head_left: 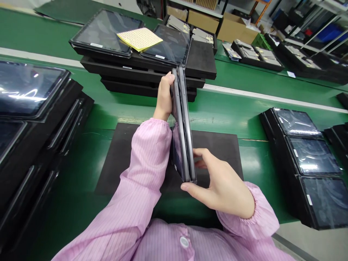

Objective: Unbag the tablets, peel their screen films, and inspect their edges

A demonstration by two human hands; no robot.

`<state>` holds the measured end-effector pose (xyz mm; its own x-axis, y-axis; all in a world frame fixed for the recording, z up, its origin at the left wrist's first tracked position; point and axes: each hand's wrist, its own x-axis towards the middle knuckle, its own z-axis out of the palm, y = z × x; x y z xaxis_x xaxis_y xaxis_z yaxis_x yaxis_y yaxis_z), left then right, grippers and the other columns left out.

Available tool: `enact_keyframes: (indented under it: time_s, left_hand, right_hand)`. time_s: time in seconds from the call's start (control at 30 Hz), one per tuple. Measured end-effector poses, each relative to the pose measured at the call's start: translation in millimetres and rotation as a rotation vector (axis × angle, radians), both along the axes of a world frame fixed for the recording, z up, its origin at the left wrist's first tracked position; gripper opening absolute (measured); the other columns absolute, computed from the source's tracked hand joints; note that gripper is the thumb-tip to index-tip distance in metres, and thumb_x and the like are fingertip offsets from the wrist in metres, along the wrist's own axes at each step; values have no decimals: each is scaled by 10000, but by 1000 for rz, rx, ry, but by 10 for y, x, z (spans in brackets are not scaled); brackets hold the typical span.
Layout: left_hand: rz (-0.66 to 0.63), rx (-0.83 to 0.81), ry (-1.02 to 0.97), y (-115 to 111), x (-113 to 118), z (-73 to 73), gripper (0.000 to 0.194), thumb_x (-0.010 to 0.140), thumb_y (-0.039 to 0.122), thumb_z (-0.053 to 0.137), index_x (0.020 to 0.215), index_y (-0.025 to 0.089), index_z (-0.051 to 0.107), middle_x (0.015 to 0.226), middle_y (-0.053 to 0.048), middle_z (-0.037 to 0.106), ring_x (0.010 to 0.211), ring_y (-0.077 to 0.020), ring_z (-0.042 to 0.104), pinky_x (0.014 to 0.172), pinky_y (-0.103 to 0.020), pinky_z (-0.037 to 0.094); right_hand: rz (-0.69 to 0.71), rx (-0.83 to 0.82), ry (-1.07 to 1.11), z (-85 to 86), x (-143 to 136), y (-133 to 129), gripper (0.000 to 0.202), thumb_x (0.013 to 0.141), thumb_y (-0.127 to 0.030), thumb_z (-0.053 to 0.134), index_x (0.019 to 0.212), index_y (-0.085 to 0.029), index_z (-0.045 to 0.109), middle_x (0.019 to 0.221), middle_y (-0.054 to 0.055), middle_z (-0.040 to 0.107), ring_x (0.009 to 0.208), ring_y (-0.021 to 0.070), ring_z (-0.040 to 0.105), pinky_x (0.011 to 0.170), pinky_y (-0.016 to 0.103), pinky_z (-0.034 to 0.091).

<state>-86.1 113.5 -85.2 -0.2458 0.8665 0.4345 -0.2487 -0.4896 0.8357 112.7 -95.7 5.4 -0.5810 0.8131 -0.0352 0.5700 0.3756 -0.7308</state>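
Observation:
Two tablets [182, 123] in clear film stand on edge, face to back, over a black foam mat [217, 148]. Gripping their far end is my left hand [164, 96], its thumb on top and its other fingers hidden behind them. My right hand [220, 181] curves round the near end, thumb at the bottom corner and fingertips against the right-hand tablet's side. Beyond them, a stack of black foam trays [201, 59] carries more tablets, with a yellow sticker sheet [140, 38] lying across two of them.
Film-covered tablets sit in black foam trays [67, 90] at the left. Further tablets [311, 154] lie in trays at the right edge of the green bench [231, 101]. Boxes of flat parts [255, 54] and a cardboard carton [233, 28] are at the back.

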Motion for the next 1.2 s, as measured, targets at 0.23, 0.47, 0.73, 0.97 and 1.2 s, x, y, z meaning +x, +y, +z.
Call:
enact_keyframes:
  time_s: [0.23,0.47,0.73,0.97,1.2]
  left_hand:
    - [10,85,35,-204,171,208,403,995,544,493,734,238,495,725,-12,453,702,-188,495,718,-333,449]
    - [-48,109,119,-339,284,353,454,987,629,497,772,230,523,740,-16,453,813,-225,583,790,-351,499]
    - [-115,189,219,-492,437,495,469,867,715,565,803,251,572,699,-11,451,668,-214,458,667,-372,430]
    - [-164,166,234,-555,447,578,459,819,714,551,790,256,555,681,-9,474,645,-207,444,641,-371,427]
    - [-178,157,212,-561,449,604,380,802,631,567,765,254,525,665,-3,460,627,-199,441,600,-363,405]
  right_hand:
    - [8,-21,10,-27,36,-17,802,899,-424,759,1515,-112,352,1213,162,772,1053,323,789,880,513,681]
    - [-63,6,12,-33,-29,10,864,940,-531,666,1579,-66,316,1075,139,787,923,318,785,788,507,677]
    - [-219,151,175,-55,-174,29,441,1014,-432,522,1381,-188,513,933,65,767,790,260,760,714,386,649]
    - [-214,199,138,-67,-200,-9,410,1027,-388,446,1380,-181,477,901,69,761,800,277,770,681,383,629]
    - [-215,146,162,-58,-198,3,455,950,-404,585,1334,-179,490,914,60,757,787,279,767,681,391,632]
